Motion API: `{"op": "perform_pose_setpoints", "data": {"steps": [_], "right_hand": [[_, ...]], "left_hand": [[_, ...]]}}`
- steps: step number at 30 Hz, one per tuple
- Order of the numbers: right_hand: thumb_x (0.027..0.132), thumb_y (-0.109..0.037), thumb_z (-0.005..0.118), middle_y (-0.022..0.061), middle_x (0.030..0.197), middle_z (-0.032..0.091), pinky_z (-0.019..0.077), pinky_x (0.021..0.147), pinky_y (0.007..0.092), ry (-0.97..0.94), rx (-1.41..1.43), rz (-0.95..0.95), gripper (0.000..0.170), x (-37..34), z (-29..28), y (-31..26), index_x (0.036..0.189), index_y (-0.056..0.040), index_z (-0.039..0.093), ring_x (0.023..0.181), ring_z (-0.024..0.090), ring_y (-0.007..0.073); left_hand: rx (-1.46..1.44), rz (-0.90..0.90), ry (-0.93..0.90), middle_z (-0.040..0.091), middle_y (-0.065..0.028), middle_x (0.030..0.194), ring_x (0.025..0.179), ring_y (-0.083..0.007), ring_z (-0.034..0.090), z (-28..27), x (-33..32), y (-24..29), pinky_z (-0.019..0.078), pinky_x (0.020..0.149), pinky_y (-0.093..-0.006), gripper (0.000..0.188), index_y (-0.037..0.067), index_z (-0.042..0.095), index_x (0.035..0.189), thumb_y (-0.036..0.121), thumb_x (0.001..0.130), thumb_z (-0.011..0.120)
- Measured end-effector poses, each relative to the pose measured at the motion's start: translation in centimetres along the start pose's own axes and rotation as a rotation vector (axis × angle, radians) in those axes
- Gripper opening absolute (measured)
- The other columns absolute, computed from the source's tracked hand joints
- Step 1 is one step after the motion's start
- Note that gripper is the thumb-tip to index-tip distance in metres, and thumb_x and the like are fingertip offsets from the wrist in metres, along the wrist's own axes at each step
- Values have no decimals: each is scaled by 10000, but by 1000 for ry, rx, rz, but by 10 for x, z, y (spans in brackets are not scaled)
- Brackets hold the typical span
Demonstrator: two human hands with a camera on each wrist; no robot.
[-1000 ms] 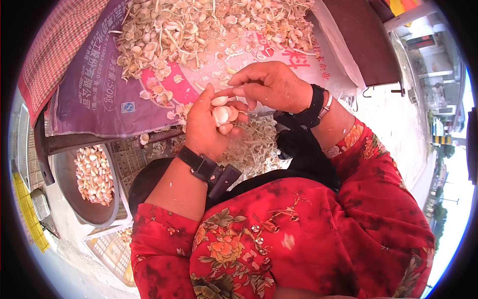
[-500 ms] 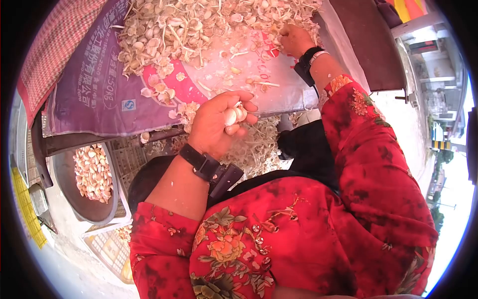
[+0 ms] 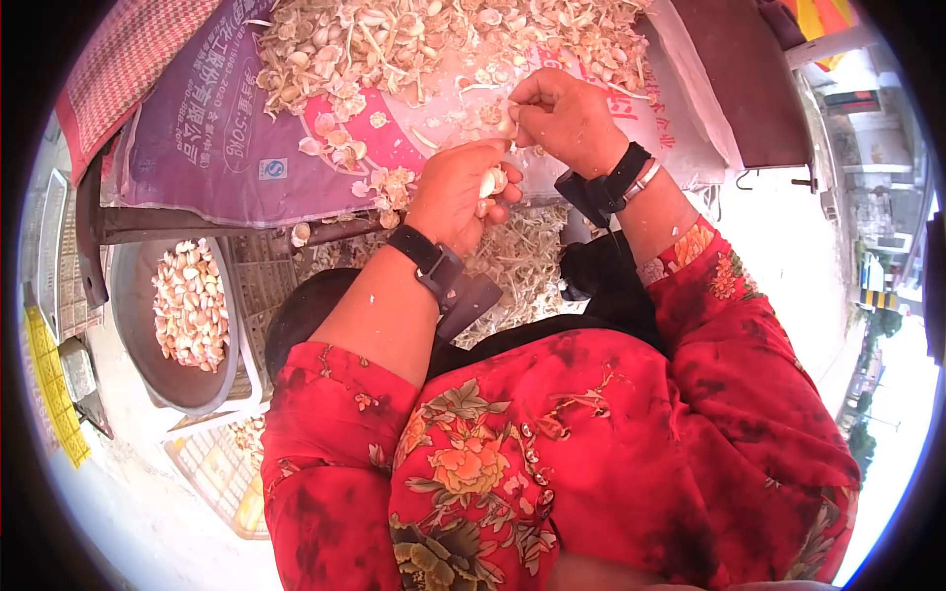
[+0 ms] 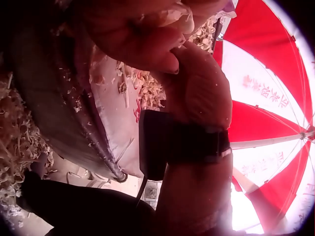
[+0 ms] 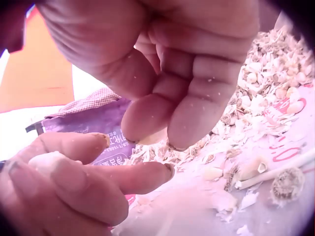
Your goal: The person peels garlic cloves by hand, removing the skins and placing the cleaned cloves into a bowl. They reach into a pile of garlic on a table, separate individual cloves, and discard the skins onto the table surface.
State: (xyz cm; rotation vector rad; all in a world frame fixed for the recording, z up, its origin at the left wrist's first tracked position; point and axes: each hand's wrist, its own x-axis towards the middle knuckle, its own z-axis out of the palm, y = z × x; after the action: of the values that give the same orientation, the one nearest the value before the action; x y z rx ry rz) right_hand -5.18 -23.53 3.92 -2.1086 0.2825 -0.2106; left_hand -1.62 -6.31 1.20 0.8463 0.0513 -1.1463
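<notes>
In the head view the left hand [image 3: 455, 194] is curled round several peeled-looking garlic cloves [image 3: 492, 181] against its palm, thumb pointing to the other hand. Just above and right of it, the right hand [image 3: 572, 120] pinches a small pale piece [image 3: 513, 129] between thumb and fingers. The right wrist view shows the right hand [image 5: 167, 73] over the left hand [image 5: 74, 182], with a sliver of the pale piece between its fingertips. Both hands are over the near edge of a printed sack [image 3: 222, 148], below a heap of garlic and skins [image 3: 365, 49].
A grey basin [image 3: 138, 325] of cloves stands low at the left, by a yellowish crate [image 3: 217, 478]. Garlic skins [image 3: 522, 261] lie below the sack's edge. A checked cloth [image 3: 123, 74] covers the upper left; a red and white umbrella [image 4: 266, 59] appears in the left wrist view.
The right hand moved up to the heap, then came back beside the left hand with a small pale piece in its fingertips. The left hand stayed round its cloves.
</notes>
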Motion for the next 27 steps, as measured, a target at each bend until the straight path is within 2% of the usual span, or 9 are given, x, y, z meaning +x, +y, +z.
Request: {"op": "perform_pose_setpoints", "data": {"steps": [2, 6, 7, 10, 14, 17, 20, 23, 27], "right_hand": [[802, -55, 606, 102, 709, 636, 520, 579, 297, 26, -39, -164, 83, -12, 14, 11, 867, -3, 612, 628, 659, 188], [768, -34, 600, 131, 768, 644, 518, 618, 329, -18, -52, -26, 148, -29, 20, -6, 912, -17, 632, 666, 654, 234], [778, -70, 592, 149, 806, 647, 518, 678, 353, 36, -165, -222, 176, -27, 20, 2, 942, -26, 641, 740, 648, 279], [796, -119, 581, 159, 818, 644, 511, 728, 375, -26, -430, -396, 195, -27, 12, -4, 962, -41, 650, 808, 630, 321], [810, -134, 570, 172, 841, 647, 507, 725, 407, -80, -498, -416, 185, -25, 9, 1, 956, -40, 634, 810, 625, 345], [818, -136, 569, 193, 843, 646, 509, 702, 412, -121, -464, -296, 185, -32, 7, -6, 957, -22, 615, 787, 623, 367], [821, -121, 566, 185, 801, 647, 510, 602, 377, -123, -391, -123, 187, -38, 7, -13, 969, -10, 599, 676, 643, 314], [806, -86, 568, 159, 767, 647, 487, 520, 318, -177, -17, 173, 194, -45, 3, -26, 969, 19, 583, 590, 637, 218], [856, -56, 525, 106, 766, 627, 489, 487, 289, -110, 351, 208, 175, -53, -1, -22, 1002, 34, 557, 496, 564, 138]], "left_hand": [[-16, -23, -31, 592, -81, 758, 577, -146, 576, -2, 4, -4, 404, 392, -209, 190, 21, 551, 986, 189, 901, 532], [-7, -40, -31, 581, -88, 732, 547, -140, 554, -5, 7, -8, 374, 352, -195, 133, 33, 551, 926, 156, 884, 524], [1, -38, -41, 580, -90, 726, 542, -140, 551, -6, 9, -7, 371, 348, -193, 129, 32, 553, 923, 150, 879, 523], [48, -41, -30, 578, -90, 708, 537, -138, 547, -7, 9, -9, 373, 344, -195, 120, 27, 555, 921, 131, 867, 530], [62, -20, -49, 581, -89, 709, 533, -135, 543, -9, 10, -11, 365, 343, -199, 126, 17, 563, 930, 122, 867, 535], [44, 0, -31, 570, -99, 706, 517, -141, 529, -10, 10, -13, 346, 346, -212, 141, -10, 570, 932, 108, 857, 559], [56, 46, 6, 565, -108, 709, 510, -148, 523, -5, 4, -14, 333, 351, -218, 151, -28, 575, 935, 98, 852, 570], [58, 88, 9, 567, -107, 716, 518, -148, 524, -2, -2, -15, 330, 359, -213, 162, -35, 578, 943, 98, 851, 576], [40, 119, -60, 574, -103, 741, 524, -145, 524, 0, -13, -13, 334, 364, -210, 186, -37, 570, 974, 106, 855, 578]]}}
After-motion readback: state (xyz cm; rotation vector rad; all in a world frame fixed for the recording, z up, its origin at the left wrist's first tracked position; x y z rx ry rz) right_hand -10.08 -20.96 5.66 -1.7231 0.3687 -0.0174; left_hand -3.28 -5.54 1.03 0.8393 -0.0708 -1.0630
